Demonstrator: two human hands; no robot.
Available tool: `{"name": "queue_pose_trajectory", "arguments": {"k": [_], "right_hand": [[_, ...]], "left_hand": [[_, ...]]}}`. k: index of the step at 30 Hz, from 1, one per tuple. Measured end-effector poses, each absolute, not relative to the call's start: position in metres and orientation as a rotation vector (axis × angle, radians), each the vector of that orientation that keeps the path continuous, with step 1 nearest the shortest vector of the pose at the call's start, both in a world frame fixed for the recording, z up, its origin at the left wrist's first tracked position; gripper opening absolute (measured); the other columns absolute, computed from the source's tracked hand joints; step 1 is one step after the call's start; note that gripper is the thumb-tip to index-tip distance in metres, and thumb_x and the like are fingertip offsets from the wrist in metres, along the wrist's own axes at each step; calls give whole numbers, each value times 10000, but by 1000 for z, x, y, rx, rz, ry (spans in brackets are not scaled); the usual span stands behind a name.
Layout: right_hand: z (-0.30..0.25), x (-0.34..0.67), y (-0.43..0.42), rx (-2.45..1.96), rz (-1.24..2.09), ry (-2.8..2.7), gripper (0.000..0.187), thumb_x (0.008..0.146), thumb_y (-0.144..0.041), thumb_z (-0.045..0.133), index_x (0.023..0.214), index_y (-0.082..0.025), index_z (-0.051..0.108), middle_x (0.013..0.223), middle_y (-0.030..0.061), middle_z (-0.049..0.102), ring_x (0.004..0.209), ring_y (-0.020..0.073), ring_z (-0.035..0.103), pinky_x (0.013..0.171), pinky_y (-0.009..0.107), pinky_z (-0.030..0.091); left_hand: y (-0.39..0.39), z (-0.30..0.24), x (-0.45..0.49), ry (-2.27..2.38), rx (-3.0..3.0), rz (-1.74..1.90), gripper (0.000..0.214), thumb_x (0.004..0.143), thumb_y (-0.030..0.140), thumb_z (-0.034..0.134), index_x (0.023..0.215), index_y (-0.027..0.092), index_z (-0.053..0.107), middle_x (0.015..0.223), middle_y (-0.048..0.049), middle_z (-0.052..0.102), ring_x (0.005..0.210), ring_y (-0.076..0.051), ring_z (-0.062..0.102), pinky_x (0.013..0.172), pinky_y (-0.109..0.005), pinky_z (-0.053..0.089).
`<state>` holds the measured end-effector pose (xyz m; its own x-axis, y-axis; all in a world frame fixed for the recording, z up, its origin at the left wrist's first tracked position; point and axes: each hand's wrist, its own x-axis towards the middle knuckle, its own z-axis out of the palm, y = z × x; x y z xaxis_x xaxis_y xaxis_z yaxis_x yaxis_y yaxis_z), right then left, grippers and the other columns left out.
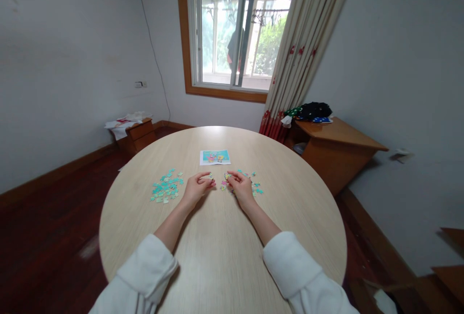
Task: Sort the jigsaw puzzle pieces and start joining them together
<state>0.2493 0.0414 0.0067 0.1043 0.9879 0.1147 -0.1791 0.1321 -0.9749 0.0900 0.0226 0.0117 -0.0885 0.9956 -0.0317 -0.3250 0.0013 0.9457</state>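
My left hand (197, 188) is closed in a pinch on a small jigsaw puzzle piece (210, 176), held above the table. My right hand (240, 188) pinches another small puzzle piece (227, 176), yellowish in colour, over the inner edge of a pile. That pile of mixed pink, yellow and teal puzzle pieces (257, 191) is partly hidden beneath the right hand. To the left of my left hand lies a larger pile of mostly teal and pale green pieces (167, 187). Beyond both hands rests a picture sheet (215, 157) with pink and yellow figures on a teal ground.
The round, light wood table (217, 246) fills the middle. A wooden desk (337, 140) with dark cloth on it stands at the right, beside a curtain (300, 48). A small cabinet (139, 135) with papers is at the left. Behind the window, a person (235, 48) is partly visible.
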Motion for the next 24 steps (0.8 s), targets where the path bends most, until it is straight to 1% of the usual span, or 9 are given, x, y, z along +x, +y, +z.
{"name": "queue_pose_trajectory", "arguments": {"k": [4,8,10,13,24], "right_hand": [[6,247,40,-980,1189,-1090,321,522,-306,735,799,-159,668,631,6,670,604,146,630,559,249,483],[3,245,39,-957,1145,-1155,287,508,-300,765,741,-165,664,698,16,688,630,143,634,597,264,503],[1,245,38,-965,1128,-1205,254,529,-319,764,706,-168,665,706,19,687,637,148,631,600,271,506],[0,246,38,-981,1121,-1292,223,581,-359,741,680,-172,672,658,18,671,639,162,629,588,279,505],[-2,246,41,-980,1116,-1325,219,577,-364,735,665,-177,664,635,15,672,592,151,607,562,271,490]], "left_hand": [[24,8,91,1023,909,1373,504,558,245,855,986,85,641,716,-99,745,682,-202,721,733,-323,584],[23,7,92,1007,962,1324,572,503,304,880,979,86,649,705,-92,744,699,-227,724,772,-372,579],[22,7,92,1002,1006,1298,607,481,342,883,980,86,650,704,-87,743,711,-236,725,783,-382,573],[19,9,92,992,1062,1270,652,462,393,880,987,81,651,715,-89,745,726,-241,724,788,-383,567],[16,13,93,956,1145,1248,661,489,461,860,992,76,671,754,-119,746,760,-258,721,796,-395,561]]}}
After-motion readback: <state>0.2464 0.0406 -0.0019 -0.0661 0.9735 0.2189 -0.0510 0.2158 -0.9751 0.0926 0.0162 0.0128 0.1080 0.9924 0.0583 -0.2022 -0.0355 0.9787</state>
